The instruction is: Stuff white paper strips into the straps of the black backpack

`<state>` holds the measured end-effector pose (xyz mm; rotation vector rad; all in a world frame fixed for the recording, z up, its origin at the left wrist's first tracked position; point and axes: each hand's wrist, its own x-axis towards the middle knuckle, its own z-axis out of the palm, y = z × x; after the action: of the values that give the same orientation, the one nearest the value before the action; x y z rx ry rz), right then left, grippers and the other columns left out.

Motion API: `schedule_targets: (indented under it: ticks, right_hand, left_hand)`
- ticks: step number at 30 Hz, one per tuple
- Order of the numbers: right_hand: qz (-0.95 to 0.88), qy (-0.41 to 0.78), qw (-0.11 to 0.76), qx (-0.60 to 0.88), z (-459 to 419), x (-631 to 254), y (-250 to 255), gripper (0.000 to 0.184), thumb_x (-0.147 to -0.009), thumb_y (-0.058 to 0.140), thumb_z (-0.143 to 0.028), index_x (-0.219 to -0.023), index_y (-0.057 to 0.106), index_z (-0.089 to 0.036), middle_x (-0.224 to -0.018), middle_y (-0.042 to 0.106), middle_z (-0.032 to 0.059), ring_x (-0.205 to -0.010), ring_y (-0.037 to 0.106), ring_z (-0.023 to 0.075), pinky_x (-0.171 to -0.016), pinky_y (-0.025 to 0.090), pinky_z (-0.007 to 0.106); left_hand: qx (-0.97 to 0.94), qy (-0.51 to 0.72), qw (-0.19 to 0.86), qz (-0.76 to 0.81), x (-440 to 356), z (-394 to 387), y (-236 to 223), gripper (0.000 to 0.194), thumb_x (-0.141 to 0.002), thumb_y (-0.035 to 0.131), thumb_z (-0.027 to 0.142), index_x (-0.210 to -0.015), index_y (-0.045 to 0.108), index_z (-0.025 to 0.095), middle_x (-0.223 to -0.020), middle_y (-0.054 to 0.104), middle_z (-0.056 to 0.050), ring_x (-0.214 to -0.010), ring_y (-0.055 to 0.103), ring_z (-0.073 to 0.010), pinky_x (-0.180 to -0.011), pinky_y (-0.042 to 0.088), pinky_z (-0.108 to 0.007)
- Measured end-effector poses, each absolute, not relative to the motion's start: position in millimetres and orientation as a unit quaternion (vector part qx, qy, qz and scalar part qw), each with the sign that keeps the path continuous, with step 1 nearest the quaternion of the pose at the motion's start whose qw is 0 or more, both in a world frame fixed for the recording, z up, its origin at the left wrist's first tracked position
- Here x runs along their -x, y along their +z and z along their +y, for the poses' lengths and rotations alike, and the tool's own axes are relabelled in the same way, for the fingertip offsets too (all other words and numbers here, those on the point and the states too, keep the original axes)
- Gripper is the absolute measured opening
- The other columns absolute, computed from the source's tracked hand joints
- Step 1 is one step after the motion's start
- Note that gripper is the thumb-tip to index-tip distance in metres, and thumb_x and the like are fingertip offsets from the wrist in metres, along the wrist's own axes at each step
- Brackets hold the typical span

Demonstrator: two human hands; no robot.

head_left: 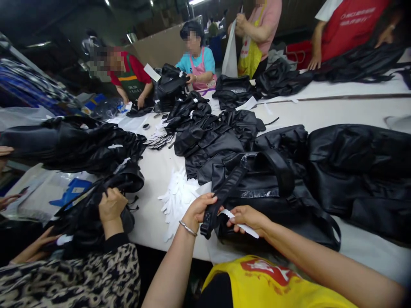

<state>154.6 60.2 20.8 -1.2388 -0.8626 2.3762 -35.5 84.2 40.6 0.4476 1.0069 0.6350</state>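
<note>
A black bag (257, 184) with a wide handle lies on the table before me. My left hand (202, 207) is closed around one of its black straps (229, 186), near the buckle end. Just to the right, my right hand (245, 218) pinches a white paper strip (248, 231). The strip's upper end reaches to the strap and touches or nearly touches it. A loose heap of similar white strips (180, 199) lies left of the bag.
More black bags (359, 167) are piled to the right and beyond. At left, a co-worker's hand (112, 207) grips another black bag. Several people work across the white table (340, 109). A stack of cards (159, 139) lies mid-table.
</note>
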Motion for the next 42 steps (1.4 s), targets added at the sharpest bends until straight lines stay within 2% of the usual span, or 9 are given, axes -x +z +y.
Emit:
schedule_targets:
  ticks: [8,17,20,24,29,31,35,39,42]
  right_hand:
    - [-0.222,0.889,0.128,0.379,68,-129,12,0.011,-0.082,0.046,-0.017,-0.091,0.050,-0.011,-0.061,0.057,0.0079,-0.036,0.044,0.0106,-0.029,0.030,0.013]
    - [-0.211,0.882,0.196,0.373,75,-128,-3,0.006,-0.070,0.052,-0.017,-0.071,0.050,-0.011,-0.055,0.050,0.0009,-0.033,0.032,0.0036,-0.028,0.018,0.010]
    - [-0.216,0.884,0.212,0.358,75,-125,-6,0.015,-0.064,0.059,-0.022,-0.067,0.049,-0.012,-0.053,0.047,-0.0014,-0.030,0.025,0.0013,-0.028,0.012,0.010]
    - [-0.223,0.890,0.212,0.336,77,-126,-13,0.024,-0.059,0.066,-0.026,-0.059,0.046,-0.012,-0.045,0.040,-0.0047,-0.029,0.018,0.0000,-0.028,0.009,0.011]
    - [-0.245,0.888,0.208,0.330,78,-127,-21,0.032,-0.057,0.071,-0.030,-0.058,0.043,-0.013,-0.043,0.036,-0.0068,-0.030,0.018,0.0004,-0.029,0.009,0.012]
    - [-0.258,0.884,0.201,0.334,78,-128,-22,0.035,-0.057,0.071,-0.032,-0.058,0.042,-0.014,-0.042,0.035,-0.0074,-0.030,0.018,0.0005,-0.029,0.009,0.012]
    - [-0.292,0.869,0.176,0.360,82,-129,-21,0.037,-0.055,0.070,-0.036,-0.054,0.041,-0.014,-0.039,0.034,-0.0075,-0.029,0.017,0.0005,-0.028,0.009,0.012]
    - [-0.340,0.840,0.142,0.398,87,-135,-16,0.034,-0.054,0.067,-0.037,-0.052,0.044,-0.013,-0.037,0.038,-0.0045,-0.026,0.021,0.0018,-0.027,0.011,0.012]
    - [-0.377,0.818,0.130,0.415,86,-144,-13,0.031,-0.055,0.063,-0.038,-0.055,0.047,-0.012,-0.042,0.047,0.0012,-0.029,0.033,0.0052,-0.027,0.021,0.013]
  left_hand:
    - [-0.226,0.307,0.809,0.447,43,78,31,0.029,-0.064,0.065,0.021,-0.089,0.054,0.012,-0.064,0.060,-0.004,-0.052,0.058,-0.0117,-0.052,0.048,-0.022]
    - [-0.261,0.297,0.810,0.433,37,75,37,0.028,-0.063,0.064,0.027,-0.082,0.054,0.009,-0.060,0.062,-0.008,-0.053,0.059,-0.0159,-0.050,0.047,-0.023]
    - [-0.273,0.298,0.803,0.439,33,70,39,0.039,-0.063,0.064,0.027,-0.096,0.052,0.010,-0.064,0.063,-0.009,-0.054,0.060,-0.0167,-0.050,0.047,-0.024]
    - [-0.274,0.298,0.765,0.501,29,63,39,0.075,-0.064,0.062,0.023,-0.128,0.023,0.019,-0.065,0.062,-0.003,-0.049,0.058,-0.0159,-0.048,0.046,-0.026]
    - [-0.238,0.361,0.673,0.600,29,57,27,0.102,-0.056,0.069,0.017,-0.132,0.001,0.019,-0.063,0.059,0.001,-0.052,0.056,-0.0121,-0.054,0.046,-0.024]
    - [-0.213,0.384,0.677,0.591,28,55,20,0.101,-0.050,0.072,0.016,-0.131,0.012,0.016,-0.071,0.061,-0.002,-0.060,0.058,-0.0144,-0.058,0.047,-0.026]
    - [-0.205,0.425,0.708,0.525,23,52,10,0.065,-0.045,0.074,0.019,-0.104,0.049,0.010,-0.076,0.063,-0.006,-0.064,0.058,-0.0148,-0.061,0.047,-0.025]
    - [-0.206,0.443,0.689,0.535,18,50,5,0.048,-0.043,0.074,0.020,-0.088,0.057,0.010,-0.073,0.064,-0.005,-0.064,0.058,-0.0151,-0.061,0.046,-0.025]
    - [-0.205,0.440,0.685,0.543,17,50,2,0.042,-0.044,0.073,0.020,-0.082,0.058,0.010,-0.067,0.064,-0.004,-0.060,0.058,-0.0146,-0.058,0.046,-0.025]
